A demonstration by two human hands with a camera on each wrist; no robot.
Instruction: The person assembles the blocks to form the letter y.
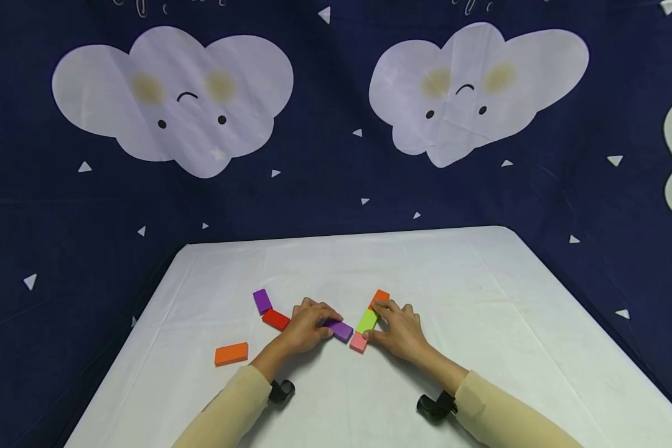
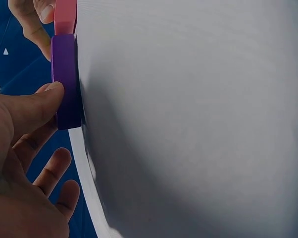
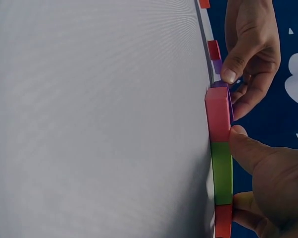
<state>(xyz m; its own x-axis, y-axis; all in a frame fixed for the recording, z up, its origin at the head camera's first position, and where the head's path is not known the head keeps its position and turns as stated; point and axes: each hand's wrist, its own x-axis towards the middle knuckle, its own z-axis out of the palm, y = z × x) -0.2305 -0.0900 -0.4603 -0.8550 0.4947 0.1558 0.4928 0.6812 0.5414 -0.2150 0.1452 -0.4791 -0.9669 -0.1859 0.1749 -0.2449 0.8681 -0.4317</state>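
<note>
My left hand (image 1: 307, 326) pinches a purple block (image 1: 340, 330) between thumb and fingers, low over the white table. In the left wrist view, one end of the purple block (image 2: 65, 82) meets a pink block (image 2: 65, 17). My right hand (image 1: 401, 331) is at a slanted row made of the pink block (image 1: 358, 343), a lime green block (image 1: 367, 321) and an orange block (image 1: 379, 298). Its thumb rests by the pink and green blocks' join, and its fingers reach the orange end, spanning the green block (image 3: 222, 173) in the right wrist view.
Left of my left hand, a red block (image 1: 275, 320) touches another purple block (image 1: 262, 301) at an angle. A separate orange block (image 1: 231, 354) lies nearer the table's left side. Behind the white table (image 1: 453, 267) hangs a dark blue cloth (image 1: 325, 205) with clouds.
</note>
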